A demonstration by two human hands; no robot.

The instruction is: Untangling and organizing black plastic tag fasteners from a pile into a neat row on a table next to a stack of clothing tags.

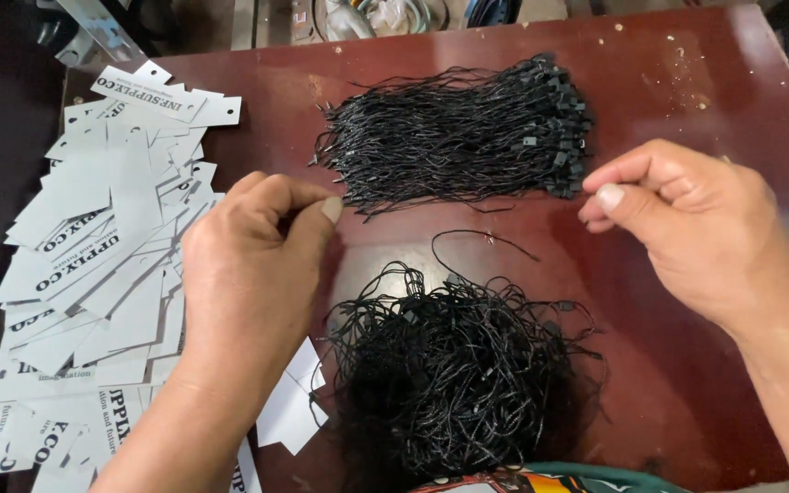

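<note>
A flat bundle of black strings (454, 137) with small plastic locks at its right end lies across the far part of the dark red table (687, 82). My left hand (248, 274) pinches thumb and fingers together at the bundle's left tips, apparently on a thin strand. My right hand (696, 228) pinches at the lock end on the right, touching the bundle's lower corner. A tangled heap of black strings (454, 365) sits near me between my forearms, with one loose loop (477, 239) above it.
Several white paper tags (102, 265) with dark print are spread in an overlapping pile at the left, some under my left forearm. Clutter and cables lie beyond the table's far edge. A colourful garment edge (541, 479) shows at the bottom.
</note>
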